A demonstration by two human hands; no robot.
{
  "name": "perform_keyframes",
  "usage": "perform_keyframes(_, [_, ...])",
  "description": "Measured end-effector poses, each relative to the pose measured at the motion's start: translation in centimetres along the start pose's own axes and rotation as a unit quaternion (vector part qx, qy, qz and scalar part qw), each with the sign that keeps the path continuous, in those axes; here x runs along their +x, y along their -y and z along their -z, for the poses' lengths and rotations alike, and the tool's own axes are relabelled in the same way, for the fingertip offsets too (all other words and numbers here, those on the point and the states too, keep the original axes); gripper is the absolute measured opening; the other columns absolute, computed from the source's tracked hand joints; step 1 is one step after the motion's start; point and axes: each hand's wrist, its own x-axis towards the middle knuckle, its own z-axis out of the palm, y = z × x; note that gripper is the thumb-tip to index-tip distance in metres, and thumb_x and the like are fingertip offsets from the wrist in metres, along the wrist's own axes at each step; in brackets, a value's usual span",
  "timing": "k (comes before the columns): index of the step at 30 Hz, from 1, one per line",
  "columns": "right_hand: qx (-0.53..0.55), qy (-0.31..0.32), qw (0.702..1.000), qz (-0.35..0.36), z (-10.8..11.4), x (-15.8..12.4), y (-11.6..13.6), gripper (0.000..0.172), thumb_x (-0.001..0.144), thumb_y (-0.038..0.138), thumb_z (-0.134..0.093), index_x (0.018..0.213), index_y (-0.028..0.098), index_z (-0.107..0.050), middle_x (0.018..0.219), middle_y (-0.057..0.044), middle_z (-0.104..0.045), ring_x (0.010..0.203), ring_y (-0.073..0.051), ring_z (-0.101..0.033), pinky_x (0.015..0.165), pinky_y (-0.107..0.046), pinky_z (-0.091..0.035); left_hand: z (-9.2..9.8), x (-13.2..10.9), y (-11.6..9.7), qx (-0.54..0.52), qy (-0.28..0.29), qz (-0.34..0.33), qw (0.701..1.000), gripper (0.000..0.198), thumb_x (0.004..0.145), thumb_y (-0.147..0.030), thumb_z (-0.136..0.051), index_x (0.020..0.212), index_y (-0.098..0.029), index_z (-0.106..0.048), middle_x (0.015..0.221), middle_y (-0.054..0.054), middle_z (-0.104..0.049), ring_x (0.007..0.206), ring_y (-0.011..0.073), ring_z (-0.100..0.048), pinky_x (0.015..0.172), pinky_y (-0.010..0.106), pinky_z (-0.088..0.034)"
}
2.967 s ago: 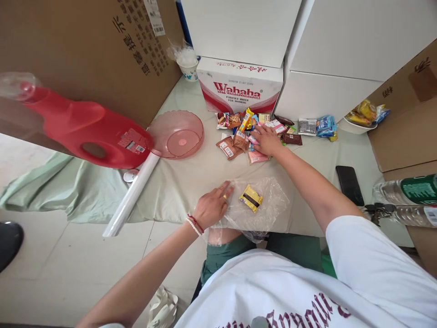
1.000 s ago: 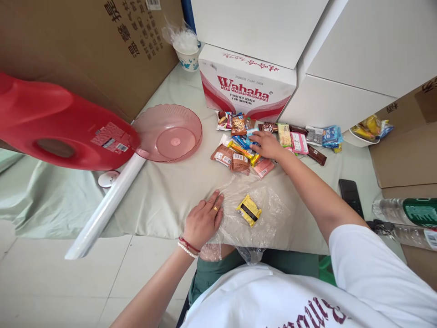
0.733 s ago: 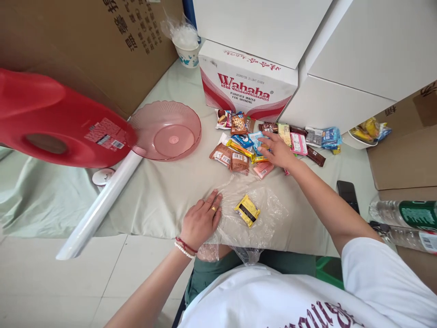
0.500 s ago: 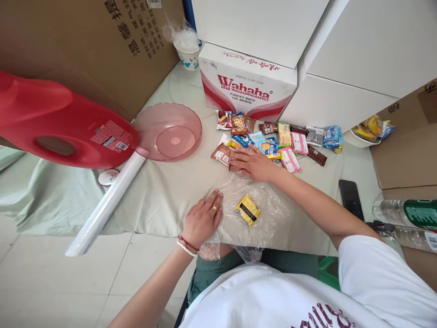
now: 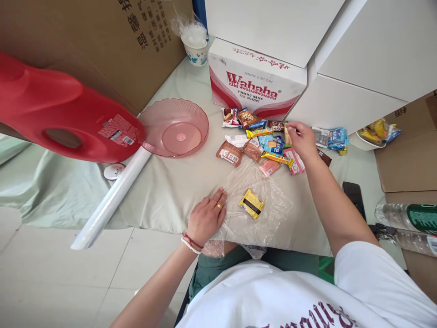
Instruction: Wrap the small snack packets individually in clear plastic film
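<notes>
My left hand [image 5: 206, 218] lies flat at the left edge of a clear plastic sheet [image 5: 273, 223], fingers stretched out. A yellow wrapped snack [image 5: 251, 204] rests on the sheet. Over the right side of the snack pile, my right hand [image 5: 301, 139] has its fingers closed at a pale snack packet [image 5: 289, 137]. Left of that hand are a brown packet [image 5: 229, 153], a yellow stick packet [image 5: 277, 158], a blue packet [image 5: 273, 145] and a pink packet [image 5: 269, 167]. A pink-and-white packet [image 5: 295, 161] lies just below the hand.
A pink clear bowl [image 5: 153, 132] stands left of the snacks, beside a red jug [image 5: 85, 123] and a plastic-film roll [image 5: 109, 200]. Behind is a Wahaha box [image 5: 256, 86]. To the right are a white bowl [image 5: 367, 143], a black phone [image 5: 355, 196] and bottles [image 5: 392, 216].
My right hand has moved right from the brown packets to the pale packet, and its fingers have closed. Several packets are spread differently. My left hand stays on the sheet.
</notes>
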Motion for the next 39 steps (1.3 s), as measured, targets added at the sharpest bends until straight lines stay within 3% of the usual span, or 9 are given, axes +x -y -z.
perform_keyframes(5, [-0.076, 0.055, 0.995, 0.026, 4.4, -9.3, -2.5, 0.032, 0.1, 0.04, -0.052, 0.106, 0.023, -0.079, 0.107, -0.011, -0.08, 0.104, -0.031, -0.072, 0.095, -0.05, -0.057, 0.6, -1.2, -1.1, -0.026, 0.054, 0.052, 0.997, 0.042, 0.107, -0.033, -0.05, 0.145, -0.022, -0.066, 0.158, 0.005, -0.058, 0.098, 0.0256, -0.074, 0.085, 0.044, -0.062])
perform_keyframes(8, [-0.092, 0.139, 0.983, 0.075, 5.0, -14.7, -3.5, 0.03, 0.098, 0.034, -0.053, 0.104, 0.025, -0.081, 0.116, -0.012, -0.079, 0.11, -0.032, -0.07, 0.101, -0.055, -0.055, 1.3, -2.5, -1.5, -0.062, 0.075, 0.081, 0.992, 0.043, 0.109, -0.038, -0.045, 0.142, -0.023, -0.068, 0.156, 0.004, -0.06, 0.103, 0.0258, -0.075, 0.087, 0.043, -0.064])
perform_keyframes(11, [-0.092, 0.146, 0.982, 0.079, 4.8, -16.7, -3.7, 0.032, 0.1, 0.032, -0.05, 0.11, 0.026, -0.08, 0.129, -0.012, -0.075, 0.119, -0.032, -0.067, 0.107, -0.055, -0.053, 2.2, -3.8, -1.2, -0.137, 0.075, 0.113, 0.981, 0.046, 0.11, -0.04, -0.039, 0.145, -0.024, -0.065, 0.153, 0.004, -0.063, 0.122, 0.0243, -0.072, 0.098, 0.041, -0.064])
perform_keyframes(15, [-0.136, 0.068, 0.988, -0.014, 3.8, -14.9, -3.4, 0.043, 0.102, 0.038, -0.049, 0.134, 0.021, -0.071, 0.14, -0.015, -0.069, 0.131, -0.035, -0.059, 0.112, -0.056, -0.049, 3.1, -5.1, -0.4, -0.177, 0.068, 0.162, 0.968, 0.047, 0.11, -0.043, -0.041, 0.146, -0.025, -0.064, 0.154, 0.005, -0.063, 0.128, 0.0222, -0.071, 0.102, 0.037, -0.063])
perform_keyframes(19, [-0.186, 0.101, 0.972, -0.106, 1.4, -13.4, -2.2, 0.056, 0.095, 0.037, -0.058, 0.146, 0.013, -0.063, 0.153, -0.023, -0.058, 0.136, -0.042, -0.054, 0.113, -0.059, -0.047, 3.3, -6.0, 0.1, -0.106, 0.085, 0.158, 0.978, 0.043, 0.108, -0.041, -0.042, 0.132, -0.025, -0.074, 0.153, 0.006, -0.064, 0.11, 0.0234, -0.078, 0.087, 0.037, -0.067])
perform_keyframes(25, [-0.122, 0.144, 0.982, 0.017, -1.3, -15.0, -0.5, 0.051, 0.099, 0.035, -0.053, 0.146, 0.017, -0.063, 0.161, -0.019, -0.051, 0.146, -0.038, -0.047, 0.121, -0.057, -0.04, 2.9, -4.9, 0.2, -0.004, 0.019, 0.093, 0.995, 0.038, 0.107, -0.038, -0.048, 0.11, -0.022, -0.082, 0.137, 0.009, -0.074, 0.094, 0.0261, -0.072, 0.082, 0.043, -0.062])
perform_keyframes(28, [-0.069, 0.101, 0.993, 0.002, -0.5, -14.7, -1.3, 0.045, 0.099, 0.038, -0.053, 0.136, 0.019, -0.069, 0.153, -0.02, -0.058, 0.14, -0.037, -0.053, 0.117, -0.058, -0.044, 2.3, -3.9, 0.7, -0.012, -0.019, 0.079, 0.997, 0.032, 0.106, -0.036, -0.051, 0.102, -0.023, -0.08, 0.127, 0.008, -0.078, 0.091, 0.0246, -0.072, 0.079, 0.04, -0.061])
perform_keyframes(32, [-0.064, 0.029, 0.996, -0.06, 1.4, -13.6, -2.2, 0.034, 0.098, 0.03, -0.047, 0.112, 0.023, -0.077, 0.12, -0.015, -0.074, 0.114, -0.035, -0.064, 0.103, -0.055, -0.053, 1.1, -3.9, 1.3, -0.038, -0.038, 0.08, 0.995, 0.028, 0.105, -0.033, -0.052, 0.116, -0.024, -0.075, 0.127, 0.008, -0.077, 0.103, 0.0228, -0.075, 0.081, 0.035, -0.061])
perform_keyframes(39, [-0.135, 0.07, 0.988, -0.024, 0.4, -9.0, 0.4, 0.039, 0.102, 0.027, -0.041, 0.115, 0.016, -0.076, 0.117, -0.017, -0.072, 0.115, -0.034, -0.06, 0.105, -0.049, -0.049, 0.1, -4.5, 1.2, -0.024, -0.088, 0.076, 0.993, 0.022, 0.1, -0.024, -0.058, 0.115, -0.025, -0.075, 0.123, 0.006, -0.08, 0.094, 0.0214, -0.077, 0.08, 0.034, -0.06])
